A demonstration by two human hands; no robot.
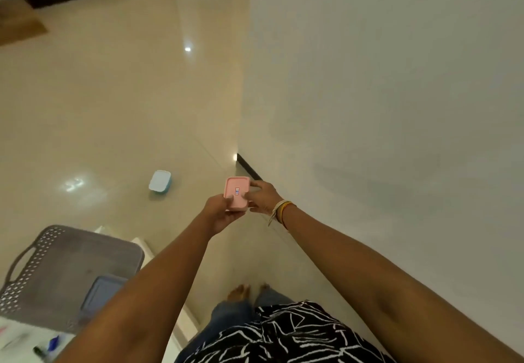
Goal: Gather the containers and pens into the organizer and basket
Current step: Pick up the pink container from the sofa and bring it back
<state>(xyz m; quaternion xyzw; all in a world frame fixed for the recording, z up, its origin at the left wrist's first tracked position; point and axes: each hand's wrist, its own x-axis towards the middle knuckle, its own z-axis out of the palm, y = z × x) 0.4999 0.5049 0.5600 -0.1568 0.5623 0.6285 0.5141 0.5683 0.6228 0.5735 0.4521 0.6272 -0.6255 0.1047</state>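
- Currently your left hand (219, 215) and right hand (262, 197) share one pink container (237, 193), lid on, held out in front of you above the floor (113, 107).
- Left grip: closed on the container's near left corner, thumb resting on the lid.
- Right grip: closed on the container's right edge, fingers wrapped along its side; a band of threads circles that wrist.
- A light blue container (160, 182) sits on the floor, left of the pink container and well apart from it.
- The grey basket (42, 263) stands nearer to you, to the lower left of the pink container, with a blue-lidded container (100, 294) inside it.
- Pens (51, 345) lie on a white surface just below the basket; blurred, so their count cannot be told.
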